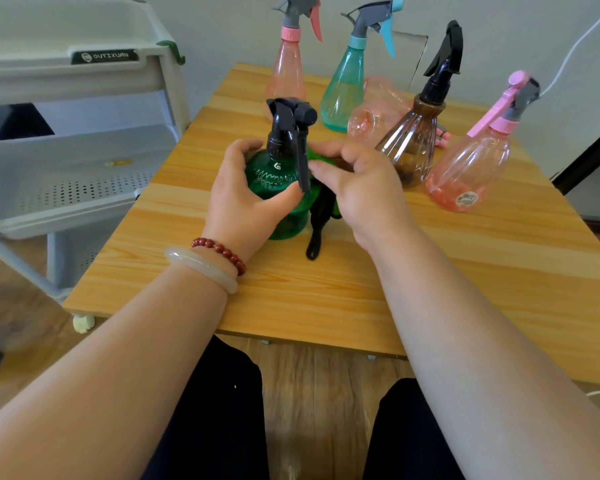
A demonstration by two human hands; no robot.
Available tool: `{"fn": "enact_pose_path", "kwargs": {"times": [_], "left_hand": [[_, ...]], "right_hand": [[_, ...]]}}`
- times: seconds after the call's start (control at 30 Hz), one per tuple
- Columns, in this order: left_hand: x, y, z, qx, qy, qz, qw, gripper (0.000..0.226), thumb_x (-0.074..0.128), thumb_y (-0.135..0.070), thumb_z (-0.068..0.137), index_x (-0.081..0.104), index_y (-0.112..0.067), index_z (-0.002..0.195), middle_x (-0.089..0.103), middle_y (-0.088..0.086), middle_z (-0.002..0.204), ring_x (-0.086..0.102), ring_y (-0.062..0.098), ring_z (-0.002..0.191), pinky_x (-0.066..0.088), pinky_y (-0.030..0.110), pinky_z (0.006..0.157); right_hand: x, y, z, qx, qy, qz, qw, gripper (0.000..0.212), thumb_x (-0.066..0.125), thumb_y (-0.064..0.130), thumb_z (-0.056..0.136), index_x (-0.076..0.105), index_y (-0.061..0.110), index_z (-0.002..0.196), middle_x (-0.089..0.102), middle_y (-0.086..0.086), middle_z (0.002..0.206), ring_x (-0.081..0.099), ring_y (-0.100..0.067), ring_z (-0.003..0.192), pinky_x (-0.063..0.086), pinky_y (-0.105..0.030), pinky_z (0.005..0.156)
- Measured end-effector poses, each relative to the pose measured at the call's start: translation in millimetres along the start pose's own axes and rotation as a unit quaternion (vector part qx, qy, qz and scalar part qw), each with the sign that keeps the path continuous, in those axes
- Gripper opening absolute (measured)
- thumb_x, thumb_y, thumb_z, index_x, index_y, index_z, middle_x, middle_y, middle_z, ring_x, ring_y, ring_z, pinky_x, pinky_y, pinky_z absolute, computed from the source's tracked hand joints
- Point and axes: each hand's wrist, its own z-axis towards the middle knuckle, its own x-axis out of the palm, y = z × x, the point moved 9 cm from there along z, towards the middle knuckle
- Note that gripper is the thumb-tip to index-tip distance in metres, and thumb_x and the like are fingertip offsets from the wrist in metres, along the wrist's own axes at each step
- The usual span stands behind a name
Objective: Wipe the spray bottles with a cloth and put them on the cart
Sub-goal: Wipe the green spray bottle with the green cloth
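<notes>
A green spray bottle [272, 178] with a black trigger head stands upright on the wooden table [326, 289]. My left hand [243, 202] grips its body from the left side. My right hand [364, 188] holds a green and black cloth [321, 206] against the bottle's right side; most of the cloth is hidden behind the hand, and a black end hangs down to the tabletop. The grey cart [84, 161] stands to the left of the table.
Behind stand a pink-red bottle [286, 71], a teal bottle [343, 88], a brown bottle [413, 143] and a pink bottle [471, 168]. One clear pink bottle [378, 112] lies on its side. A white cable [579, 43] runs down the wall.
</notes>
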Motion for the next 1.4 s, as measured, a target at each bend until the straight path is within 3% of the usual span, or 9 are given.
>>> {"fn": "enact_pose_path", "kwargs": {"times": [0.23,0.5,0.6,0.77,0.93,1.03,1.2,1.27,1.4], "left_hand": [[-0.9,2.1,1.0,-0.003,0.0,-0.002,1.0,0.05,0.08,-0.027,0.081,0.046,-0.03,0.118,0.054,-0.017,0.113,0.054,-0.008,0.102,0.043,0.004,0.086],[1.5,4.8,1.9,-0.003,0.011,0.028,1.0,0.055,0.076,-0.029,0.084,0.048,-0.028,0.131,0.048,-0.006,0.124,0.048,-0.01,0.104,0.037,0.001,0.089],[-0.4,6.5,1.2,-0.013,0.008,-0.012,1.0,0.056,0.073,-0.032,0.083,0.045,-0.025,0.131,0.056,-0.014,0.118,0.057,-0.005,0.105,0.048,0.014,0.088],[3.3,7.7,0.3,-0.03,0.023,-0.031,0.999,0.045,0.067,-0.031,0.084,0.045,-0.03,0.123,0.062,-0.011,0.113,0.062,-0.002,0.101,0.049,0.013,0.08],[6.0,7.2,0.6,-0.025,0.024,0.027,0.999,0.063,0.079,-0.042,0.08,0.053,-0.022,0.134,0.041,-0.008,0.13,0.045,0.004,0.118,0.033,0.001,0.093],[5.5,3.3,-0.3,-0.02,0.021,0.032,0.999,0.06,0.08,-0.04,0.08,0.055,-0.025,0.132,0.045,-0.007,0.125,0.046,0.004,0.114,0.037,0.013,0.097],[3.1,8.6,2.9,-0.03,0.023,-0.003,0.999,0.06,0.072,-0.051,0.074,0.055,-0.028,0.126,0.065,-0.014,0.116,0.061,-0.003,0.108,0.051,0.024,0.093],[2.3,9.0,2.9,-0.031,0.016,-0.006,0.999,0.06,0.07,-0.049,0.075,0.055,-0.025,0.128,0.066,-0.014,0.113,0.061,-0.005,0.105,0.051,0.018,0.09],[6.9,7.0,1.1,-0.025,0.029,-0.005,0.999,0.034,0.07,-0.042,0.081,0.054,-0.046,0.111,0.066,-0.012,0.115,0.063,0.005,0.109,0.053,0.036,0.097]], "right_hand": [[-7.9,-28.6,-7.0,0.098,0.025,-0.143,0.985,0.015,0.067,0.018,0.093,0.07,0.028,0.103,0.068,0.009,0.095,0.064,-0.005,0.08,0.053,-0.018,0.065],[0.2,3.6,-0.2,-0.035,0.005,-0.035,0.999,0.024,0.068,0.011,0.091,0.068,0.034,0.096,0.067,0.019,0.098,0.065,0.0,0.098,0.054,-0.021,0.09],[-6.2,-11.5,-2.3,0.031,0.017,-0.048,0.998,0.02,0.068,0.011,0.091,0.067,0.03,0.093,0.067,0.015,0.093,0.063,0.004,0.083,0.048,-0.005,0.067],[-5.6,-29.8,-8.8,0.088,0.036,-0.156,0.983,0.016,0.07,0.015,0.09,0.066,0.03,0.091,0.065,0.01,0.089,0.063,-0.008,0.077,0.052,-0.019,0.066],[-10.9,-0.6,0.2,0.006,-0.022,-0.013,1.0,0.026,0.07,0.01,0.089,0.065,0.035,0.086,0.065,0.02,0.087,0.062,0.009,0.081,0.05,-0.01,0.076],[-8.5,1.5,-3.5,-0.033,-0.011,-0.057,0.998,0.024,0.067,0.012,0.092,0.064,0.036,0.091,0.064,0.022,0.093,0.062,0.004,0.092,0.052,-0.017,0.086],[-8.0,-35.3,-9.4,0.087,0.043,-0.158,0.983,0.016,0.07,0.017,0.09,0.064,0.032,0.091,0.064,0.011,0.093,0.063,-0.007,0.084,0.051,-0.02,0.072],[-9.1,-36.3,-7.7,0.105,0.032,-0.131,0.985,0.018,0.071,0.014,0.089,0.065,0.031,0.087,0.067,0.007,0.092,0.066,-0.012,0.084,0.055,-0.025,0.074],[-13.7,-7.6,0.9,0.02,-0.025,-0.011,0.999,0.022,0.071,0.011,0.088,0.066,0.032,0.087,0.068,0.016,0.092,0.065,0.001,0.088,0.051,-0.012,0.078]]}}
